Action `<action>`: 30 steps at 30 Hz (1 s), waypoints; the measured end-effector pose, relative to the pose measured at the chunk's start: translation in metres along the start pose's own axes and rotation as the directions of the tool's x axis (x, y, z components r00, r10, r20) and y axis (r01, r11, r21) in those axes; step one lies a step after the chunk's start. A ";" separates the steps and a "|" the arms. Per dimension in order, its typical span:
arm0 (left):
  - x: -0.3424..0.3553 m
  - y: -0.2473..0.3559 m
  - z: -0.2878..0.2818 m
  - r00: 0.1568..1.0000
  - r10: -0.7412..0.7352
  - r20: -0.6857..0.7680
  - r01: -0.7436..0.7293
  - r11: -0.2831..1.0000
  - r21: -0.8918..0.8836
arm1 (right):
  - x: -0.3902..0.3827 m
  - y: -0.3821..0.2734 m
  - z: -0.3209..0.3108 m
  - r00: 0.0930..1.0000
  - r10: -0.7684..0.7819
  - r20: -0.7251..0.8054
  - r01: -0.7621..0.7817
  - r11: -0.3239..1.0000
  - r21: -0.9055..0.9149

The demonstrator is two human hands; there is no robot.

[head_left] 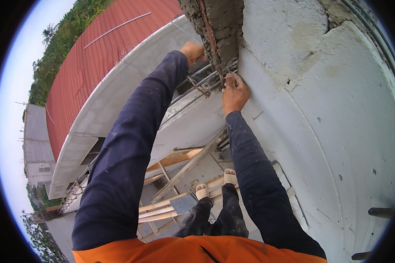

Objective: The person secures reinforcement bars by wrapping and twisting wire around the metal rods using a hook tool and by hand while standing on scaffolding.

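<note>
My left hand (193,53) is raised at the left side of a rough, mortar-covered column edge (228,26), its fingers curled and partly hidden. A thin pale line (185,30) runs down toward that hand; whether it is held cannot be made out. Lower and to the right, my right hand (235,94) is closed, thumb and fingers pinched at the column's lower end. What sits in the pinch is too small to name. A narrow reddish-brown strip (207,28) runs down the mortar between the hands. Bare steel bars (191,93) stick out just below it.
A smooth grey wall (329,131) rises close on my right. Far below, my sandalled feet stand on wooden planks (215,183), near a grey board (184,204) and a diagonal timber (191,164). Beyond to the left lies a red metal roof (105,48) with a concrete edge.
</note>
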State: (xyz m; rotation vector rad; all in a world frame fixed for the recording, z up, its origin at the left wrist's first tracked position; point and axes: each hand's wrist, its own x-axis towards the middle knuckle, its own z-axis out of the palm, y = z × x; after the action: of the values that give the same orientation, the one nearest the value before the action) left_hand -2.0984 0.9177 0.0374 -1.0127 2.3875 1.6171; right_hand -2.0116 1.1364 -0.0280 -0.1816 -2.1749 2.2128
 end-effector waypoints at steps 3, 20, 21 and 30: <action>0.003 0.001 0.009 1.000 0.000 -0.001 0.000 0.999 0.033 | 0.004 0.007 -0.003 0.999 -0.027 -0.024 0.026 0.998 -0.065; -0.035 -0.010 -0.012 0.992 -0.010 0.126 -0.026 0.960 0.280 | 0.002 0.003 -0.027 0.873 0.232 0.428 -0.357 0.903 0.239; -0.033 -0.012 -0.012 0.992 -0.003 0.126 -0.037 0.949 0.312 | 0.003 0.002 -0.027 0.860 0.252 0.444 -0.382 0.895 0.232; -0.019 -0.015 -0.002 0.993 0.075 0.091 -0.106 0.901 0.421 | -0.005 0.007 -0.018 0.898 0.246 0.365 -0.354 0.897 0.265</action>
State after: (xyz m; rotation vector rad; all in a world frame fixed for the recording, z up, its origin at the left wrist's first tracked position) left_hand -2.0748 0.9216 0.0345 -0.7541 2.6023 1.0501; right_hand -2.0039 1.1540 -0.0346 -0.1679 -1.9823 2.9326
